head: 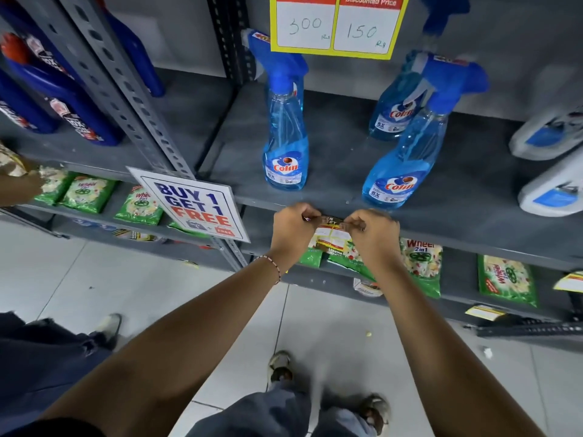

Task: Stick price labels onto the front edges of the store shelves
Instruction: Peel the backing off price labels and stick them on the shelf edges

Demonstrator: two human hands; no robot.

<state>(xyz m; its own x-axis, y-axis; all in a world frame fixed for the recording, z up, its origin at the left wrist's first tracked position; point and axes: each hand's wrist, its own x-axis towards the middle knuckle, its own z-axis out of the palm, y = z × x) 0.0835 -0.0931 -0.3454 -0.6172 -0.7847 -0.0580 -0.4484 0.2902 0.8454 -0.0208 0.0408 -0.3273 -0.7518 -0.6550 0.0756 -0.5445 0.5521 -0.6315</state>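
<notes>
Both hands (334, 230) pinching price label (331, 233)

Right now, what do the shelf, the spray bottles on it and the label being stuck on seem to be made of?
Shelf: looks like grey painted metal, matte, with punched steel uprights. Spray bottles: clear glossy plastic, since blue liquid shows through, with opaque blue plastic triggers. Label: probably printed paper or thin card; it hangs flat from the shelf edge where both hands pinch its top.

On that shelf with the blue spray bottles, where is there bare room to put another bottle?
Bare shelf lies between the left spray bottle and the right pair, and left of it toward the upright post. The far right is crowded with white bottles; the front edge is busy with both hands pressing a label.
</notes>
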